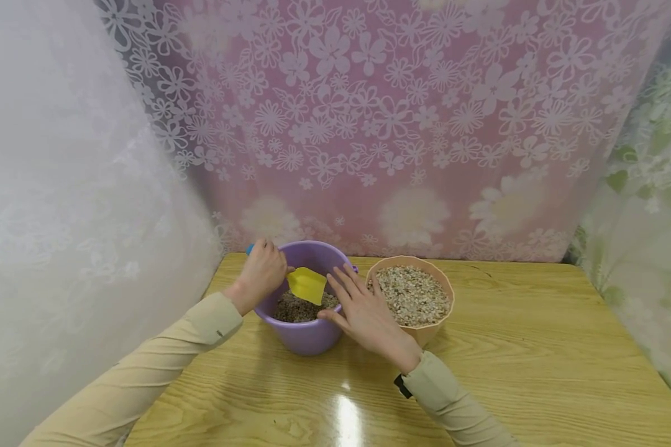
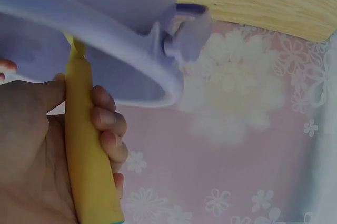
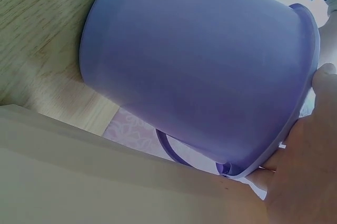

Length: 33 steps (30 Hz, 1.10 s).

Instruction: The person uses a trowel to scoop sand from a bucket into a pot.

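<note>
My left hand (image 1: 263, 270) grips the yellow handle (image 2: 87, 139) of a small shovel, its fingers curled round it. The shovel's yellow blade (image 1: 307, 285) is inside the mouth of a purple bucket (image 1: 307, 338), over brownish grainy material (image 1: 296, 309) in the bottom. A blue end shows on the handle behind the hand. Across the right side of the bucket's rim lies my right hand (image 1: 366, 313), fingers spread and fairly straight, thumb at the near rim. In the right wrist view the thumb and fingertips (image 3: 324, 74) are right at the rim.
Just right of the bucket stands a peach-coloured pot (image 1: 425, 335) filled nearly to the rim with pale, coarse grains (image 1: 410, 295). Both stand on a wooden table (image 1: 514, 360). Behind hangs a pink flowered curtain (image 1: 369, 124), with pale sheets at both sides.
</note>
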Available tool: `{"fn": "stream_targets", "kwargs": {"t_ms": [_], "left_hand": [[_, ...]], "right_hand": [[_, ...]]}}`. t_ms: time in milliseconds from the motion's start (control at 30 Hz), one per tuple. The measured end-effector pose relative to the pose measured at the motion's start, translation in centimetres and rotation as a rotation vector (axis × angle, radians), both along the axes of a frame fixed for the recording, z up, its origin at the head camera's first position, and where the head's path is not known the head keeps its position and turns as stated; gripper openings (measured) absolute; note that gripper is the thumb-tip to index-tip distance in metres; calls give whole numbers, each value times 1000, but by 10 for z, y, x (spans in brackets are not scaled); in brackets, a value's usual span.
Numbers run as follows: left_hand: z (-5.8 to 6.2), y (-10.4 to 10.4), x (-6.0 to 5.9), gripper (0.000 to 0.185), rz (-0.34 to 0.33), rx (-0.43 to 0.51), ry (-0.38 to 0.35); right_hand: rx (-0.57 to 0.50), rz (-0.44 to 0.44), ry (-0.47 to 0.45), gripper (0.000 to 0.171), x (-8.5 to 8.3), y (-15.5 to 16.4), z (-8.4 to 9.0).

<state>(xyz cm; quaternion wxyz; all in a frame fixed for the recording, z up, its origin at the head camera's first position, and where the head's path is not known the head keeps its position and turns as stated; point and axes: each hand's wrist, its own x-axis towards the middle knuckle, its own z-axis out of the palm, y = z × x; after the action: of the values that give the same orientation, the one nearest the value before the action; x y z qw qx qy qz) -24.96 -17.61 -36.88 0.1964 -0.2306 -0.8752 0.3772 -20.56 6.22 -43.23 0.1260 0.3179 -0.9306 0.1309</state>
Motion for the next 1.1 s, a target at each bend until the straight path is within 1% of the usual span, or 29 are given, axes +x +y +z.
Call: {"fn": "stream_targets", "kwargs": {"t_ms": [133,267,333,500,567,733,900,1000,1067,1100], "left_hand": [[-5,3,-1,68,-4,-8,17],[-10,4,-1,70,-8,-23,20],[-12,3,-2,69,-7,-9,11],[-15,0,-6,65,-10,60,-5],[-15,-2,-7,64,-17,82,5],[-10,-6,-9,59,-43,93,47],[-7,-11,-9,56,-62,65,52],[-5,-14,-9,57,-49,51,44],[-2,-14,-9,58,-21,28,43],[0,-13,-8,58,-1,2,40]], "right_hand": [[0,3,2,81,-1,0,-1],[1,2,5,82,-1,1,-2],[-5,4,2,82,-1,1,-2],[-15,5,-11,81,-1,0,-2],[-13,2,-13,81,-1,0,-2],[-8,-4,-1,80,-1,1,-2],[-19,-1,12,80,-1,2,-2],[-22,2,17,80,-1,1,-3],[-15,2,20,80,-1,1,-3],[-12,1,21,81,-1,0,-3]]}}
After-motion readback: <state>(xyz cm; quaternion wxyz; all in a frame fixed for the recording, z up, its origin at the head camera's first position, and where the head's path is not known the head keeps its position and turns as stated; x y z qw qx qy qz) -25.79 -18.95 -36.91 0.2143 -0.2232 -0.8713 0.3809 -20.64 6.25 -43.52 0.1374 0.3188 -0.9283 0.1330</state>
